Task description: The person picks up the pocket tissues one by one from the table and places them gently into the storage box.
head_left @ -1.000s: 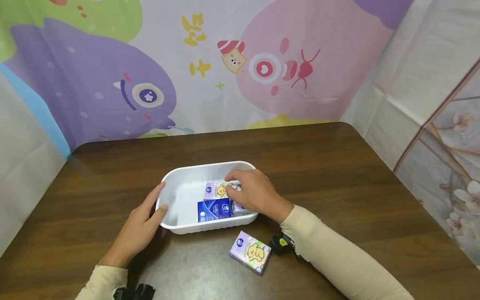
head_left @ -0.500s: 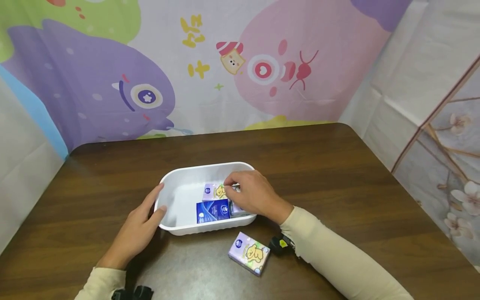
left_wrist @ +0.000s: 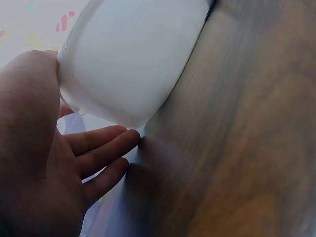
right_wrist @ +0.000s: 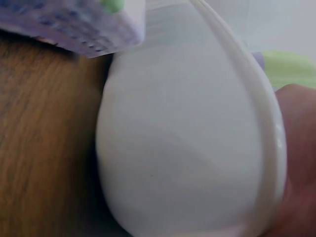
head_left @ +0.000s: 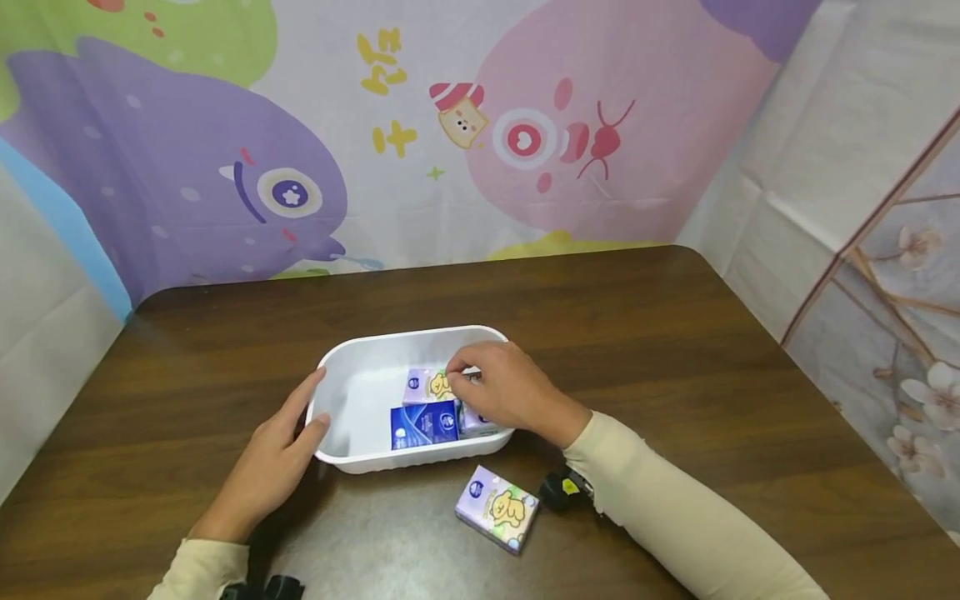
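A white plastic basin [head_left: 356, 408] stands on the table with tissue packs in its right half. My left hand [head_left: 273, 458] rests at its left end, thumb and index tips at the rim; in the left wrist view, straight fingers [left_wrist: 106, 153] lie along the outer wall. My right hand [head_left: 510, 387] reaches over the right end, thumb and index tips close together above a purple bear-print tissue pack [head_left: 418, 387]. Whether they pinch it I cannot tell. A blue tissue pack [head_left: 423, 425] lies in front, beside another purple pack [head_left: 478, 422] partly covered by the hand.
One more purple bear-print tissue pack [head_left: 497, 508] lies on the brown wooden table [head_left: 675, 367], in front of the basin and near the right wrist's black camera [head_left: 557, 490]. A cartoon-printed cloth [head_left: 420, 208] hangs behind the table's far edge.
The right thumb and index tips have drawn closer together over the purple pack. The left hand stays at the basin's left end, and the packs keep their places.
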Motion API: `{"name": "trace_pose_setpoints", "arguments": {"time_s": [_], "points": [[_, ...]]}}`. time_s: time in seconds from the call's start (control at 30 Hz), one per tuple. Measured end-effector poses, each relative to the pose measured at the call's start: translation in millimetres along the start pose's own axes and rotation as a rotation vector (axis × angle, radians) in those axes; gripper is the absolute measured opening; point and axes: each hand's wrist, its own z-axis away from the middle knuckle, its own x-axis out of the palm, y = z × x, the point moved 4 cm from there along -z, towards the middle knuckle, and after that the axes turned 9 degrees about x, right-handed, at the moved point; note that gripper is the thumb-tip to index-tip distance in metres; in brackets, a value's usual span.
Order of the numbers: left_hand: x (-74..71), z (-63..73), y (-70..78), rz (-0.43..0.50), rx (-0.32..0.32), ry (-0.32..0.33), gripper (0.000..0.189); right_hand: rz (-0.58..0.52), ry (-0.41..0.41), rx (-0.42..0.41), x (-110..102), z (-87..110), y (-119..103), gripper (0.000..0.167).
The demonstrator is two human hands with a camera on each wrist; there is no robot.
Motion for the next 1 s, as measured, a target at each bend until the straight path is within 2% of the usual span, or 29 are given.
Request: {"name": "trace_pose_setpoints", "arguments": {"time_s": [0.23,0.37,0.53,0.8,1.0], "points": [[0.5,2.3,-0.3,0.005,0.004,-0.001,0.06,0.006,-0.031,-0.014,-9,5.8,-6,0.021],[0.5,1.3,-0.1,0.013,0.01,-0.002,0.061,0.038,-0.035,-0.07,-23,12.6,-14,0.022],[0.1,0.1,0.0,0.017,0.008,-0.006,0.061,0.082,-0.082,-0.159,-37,20.4,-26,0.024],[0.4,-0.1,0.7,0.032,0.011,-0.011,0.061,0.166,-0.158,-0.255,-41,28.9,-37,0.026],[1.0,-0.7,1.7,0.038,0.017,-0.014,0.062,0.172,-0.208,-0.313,-42,35.4,-44,0.025]]}}
